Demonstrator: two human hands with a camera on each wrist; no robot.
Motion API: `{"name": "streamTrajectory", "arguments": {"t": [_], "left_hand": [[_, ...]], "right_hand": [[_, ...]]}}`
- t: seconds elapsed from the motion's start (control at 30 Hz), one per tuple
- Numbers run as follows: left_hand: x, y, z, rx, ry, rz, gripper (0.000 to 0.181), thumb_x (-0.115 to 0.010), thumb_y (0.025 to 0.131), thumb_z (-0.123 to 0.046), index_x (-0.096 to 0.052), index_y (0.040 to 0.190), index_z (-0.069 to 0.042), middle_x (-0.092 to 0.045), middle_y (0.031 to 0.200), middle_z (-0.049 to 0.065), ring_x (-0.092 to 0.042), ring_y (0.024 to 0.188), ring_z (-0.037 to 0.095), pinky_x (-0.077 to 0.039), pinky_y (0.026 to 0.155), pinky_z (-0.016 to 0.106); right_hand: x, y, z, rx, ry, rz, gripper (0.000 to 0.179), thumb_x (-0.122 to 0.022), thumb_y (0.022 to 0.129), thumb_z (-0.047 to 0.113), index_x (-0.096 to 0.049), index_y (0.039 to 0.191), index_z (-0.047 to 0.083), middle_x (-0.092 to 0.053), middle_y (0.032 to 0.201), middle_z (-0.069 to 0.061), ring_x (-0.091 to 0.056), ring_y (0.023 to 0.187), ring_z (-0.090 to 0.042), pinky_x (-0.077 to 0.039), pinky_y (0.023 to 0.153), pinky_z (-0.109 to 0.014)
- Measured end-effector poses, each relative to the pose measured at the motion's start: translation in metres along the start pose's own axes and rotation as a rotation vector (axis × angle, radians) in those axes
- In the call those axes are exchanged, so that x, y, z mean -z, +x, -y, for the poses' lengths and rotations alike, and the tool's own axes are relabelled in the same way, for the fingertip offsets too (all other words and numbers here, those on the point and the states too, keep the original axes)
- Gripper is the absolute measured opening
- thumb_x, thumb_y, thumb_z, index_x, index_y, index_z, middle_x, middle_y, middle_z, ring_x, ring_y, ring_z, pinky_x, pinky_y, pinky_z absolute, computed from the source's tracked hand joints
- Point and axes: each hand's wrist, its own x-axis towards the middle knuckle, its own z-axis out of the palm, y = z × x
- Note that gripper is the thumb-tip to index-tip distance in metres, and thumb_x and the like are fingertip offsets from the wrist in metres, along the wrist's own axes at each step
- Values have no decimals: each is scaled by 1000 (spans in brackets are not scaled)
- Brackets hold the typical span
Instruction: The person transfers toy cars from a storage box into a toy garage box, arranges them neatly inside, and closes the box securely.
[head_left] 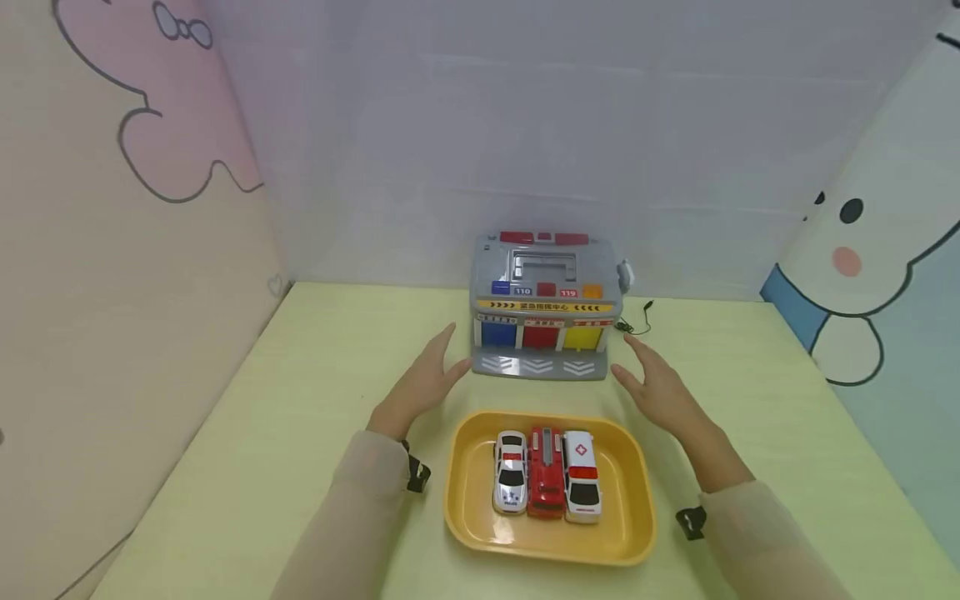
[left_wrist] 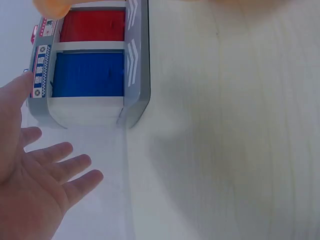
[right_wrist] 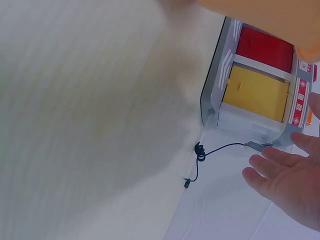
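A grey toy garage (head_left: 546, 275) with blue, red and yellow doors stands near the back wall, its striped ramp (head_left: 517, 364) facing me. On its left side my left hand (head_left: 427, 375) is held with fingers extended, the thumb close to the ramp's edge. My right hand (head_left: 658, 385) mirrors it on the right, fingers spread and holding nothing. In the left wrist view the blue door (left_wrist: 88, 74) lies beyond my fingers; the right wrist view shows the yellow door (right_wrist: 256, 93). Between my forearms, a yellow tray (head_left: 459, 500) holds a police car (head_left: 511, 475), a fire truck (head_left: 546, 483) and an ambulance (head_left: 582, 479).
A thin black cable (head_left: 637, 328), bundled, trails from the garage's right side, where a white handset-like part (head_left: 626, 276) sticks out. Cartoon-printed side walls (head_left: 862, 275) and a plain back wall (head_left: 375, 167) enclose the pale table (head_left: 285, 433).
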Motion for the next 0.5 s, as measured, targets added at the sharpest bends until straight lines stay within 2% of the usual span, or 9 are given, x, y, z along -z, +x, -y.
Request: {"name": "streamTrajectory", "arguments": {"t": [0.17, 0.37, 0.5], "left_hand": [[4, 13, -3, 0, -36, -4, 71, -50, 102, -40, -14, 157, -12, -19, 159, 12, -19, 144, 30, -18, 115, 48], [9, 25, -9, -11, -83, -35, 69, -51, 101, -38, -17, 156, -12, -23, 157, 15, -34, 136, 35, -31, 109, 53], [12, 35, -12, -9, -133, -44, 69, -51, 101, -42, -19, 156, -14, -26, 156, 16, -38, 134, 35, -36, 105, 52]], "right_hand": [[5, 8, 1, -14, 28, -10, 64, -44, 105, 34, -21, 151, -4, -25, 149, -34, -26, 134, -52, -24, 106, -64], [14, 20, 7, -13, 87, -19, 63, -43, 105, 35, -21, 152, -2, -28, 149, -32, -35, 129, -52, -34, 101, -63], [17, 26, 9, -35, 142, -17, 65, -43, 105, 38, -19, 154, 2, -28, 149, -32, -36, 130, -51, -36, 100, -63]]}}
